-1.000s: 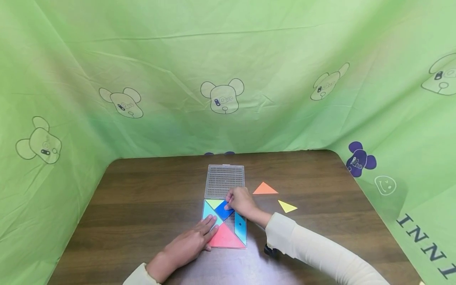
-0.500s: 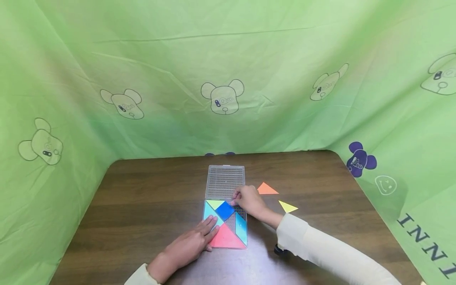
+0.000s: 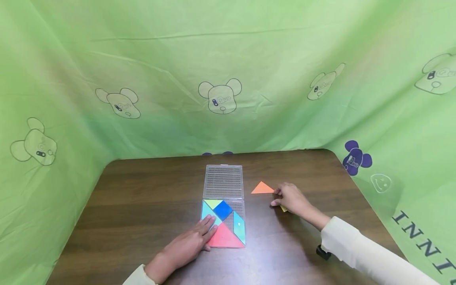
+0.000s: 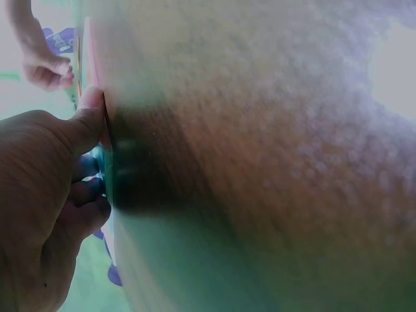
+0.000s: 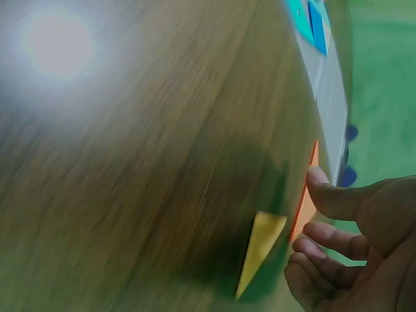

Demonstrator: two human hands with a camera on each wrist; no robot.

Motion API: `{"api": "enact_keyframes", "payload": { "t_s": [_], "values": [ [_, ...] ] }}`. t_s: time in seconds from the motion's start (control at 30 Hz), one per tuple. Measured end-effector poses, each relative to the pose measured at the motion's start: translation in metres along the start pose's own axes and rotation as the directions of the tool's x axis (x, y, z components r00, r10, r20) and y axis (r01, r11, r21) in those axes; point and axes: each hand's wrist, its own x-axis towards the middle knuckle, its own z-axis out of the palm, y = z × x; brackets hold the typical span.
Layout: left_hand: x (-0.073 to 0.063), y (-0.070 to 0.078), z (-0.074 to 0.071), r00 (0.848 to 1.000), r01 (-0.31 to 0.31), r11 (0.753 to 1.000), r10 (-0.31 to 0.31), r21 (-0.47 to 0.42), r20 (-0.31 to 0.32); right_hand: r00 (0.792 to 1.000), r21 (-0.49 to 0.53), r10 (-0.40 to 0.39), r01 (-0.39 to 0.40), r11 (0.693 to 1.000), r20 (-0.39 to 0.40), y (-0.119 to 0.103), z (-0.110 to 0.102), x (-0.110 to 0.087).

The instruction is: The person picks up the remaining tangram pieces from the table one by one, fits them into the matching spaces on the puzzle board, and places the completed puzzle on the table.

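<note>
Tabletop (image 3: 261,221) separates the case (image 3: 238,205), its edge under straight left fingers (image 3: 211,232), from the yellow triangle (image 5: 260,244) beneath parted, empty right fingers (image 5: 338,243).

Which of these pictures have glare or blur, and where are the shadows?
Head view: mostly sharp, with a pale sheen on the tabletop near the bottom middle. Left wrist view: hazy, the tabletop blurred, white glare at the right edge, a dark shadow beside the left hand. Right wrist view: round glare at upper left, wood grain smeared, shadow around the yellow triangle.
</note>
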Motion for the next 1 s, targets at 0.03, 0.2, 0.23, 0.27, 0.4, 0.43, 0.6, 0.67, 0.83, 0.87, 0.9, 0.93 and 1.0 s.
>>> {"api": "enact_keyframes", "payload": {
  "t_s": [0.03,0.2,0.23,0.27,0.4,0.43,0.6,0.67,0.83,0.87,0.9,0.93,1.0],
  "values": [
    [0.000,0.000,0.000,1.000,0.004,1.000,-0.004,-0.005,-0.003,1.000,-0.016,-0.006,0.006,1.000,-0.004,0.004,-0.002,-0.002],
    [0.000,0.000,-0.001,1.000,0.018,1.000,-0.018,-0.011,0.019,1.000,-0.039,-0.021,0.020,0.999,-0.011,0.018,-0.005,-0.011],
    [0.000,0.000,-0.001,1.000,0.019,1.000,-0.019,-0.011,0.023,1.000,-0.041,-0.026,0.025,0.999,-0.017,0.020,-0.005,-0.013],
    [0.001,0.000,-0.001,0.999,0.019,1.000,-0.019,-0.011,0.026,0.999,-0.043,-0.034,0.033,0.999,-0.027,0.021,-0.005,-0.014],
    [0.000,0.000,0.000,1.000,0.006,1.000,-0.006,0.008,0.009,0.994,-0.067,-0.070,0.064,0.996,-0.082,0.023,0.000,-0.020],
    [0.000,-0.001,0.001,1.000,-0.002,1.000,0.002,0.013,0.000,0.992,-0.076,-0.078,0.071,0.995,-0.097,0.023,0.001,-0.021],
    [-0.002,-0.001,0.002,0.997,-0.040,0.998,0.043,0.049,-0.057,0.986,-0.087,-0.084,0.072,0.994,-0.141,0.020,0.006,-0.024],
    [-0.002,-0.001,0.003,0.998,-0.036,0.998,0.039,0.045,-0.056,0.986,-0.089,-0.075,0.062,0.994,-0.148,0.019,0.007,-0.023],
    [-0.002,0.000,0.002,0.999,-0.018,0.999,0.019,0.032,-0.027,0.993,-0.082,-0.025,0.015,0.997,-0.116,0.017,0.006,-0.020],
    [-0.002,0.000,0.002,1.000,-0.017,0.999,0.017,0.032,-0.023,0.995,-0.078,-0.011,0.003,0.997,-0.103,0.017,0.005,-0.019],
    [-0.002,0.000,0.002,1.000,-0.018,0.999,0.019,0.036,-0.023,0.996,-0.071,0.003,-0.010,0.997,-0.092,0.017,0.004,-0.018],
    [-0.001,0.000,0.001,1.000,-0.018,0.999,0.019,0.037,-0.022,0.997,-0.064,0.016,-0.021,0.998,-0.080,0.017,0.003,-0.017],
    [-0.001,0.001,0.001,1.000,-0.018,0.999,0.019,0.037,-0.021,0.998,-0.048,0.037,-0.040,0.998,-0.058,0.017,0.001,-0.015]
  ]
}}
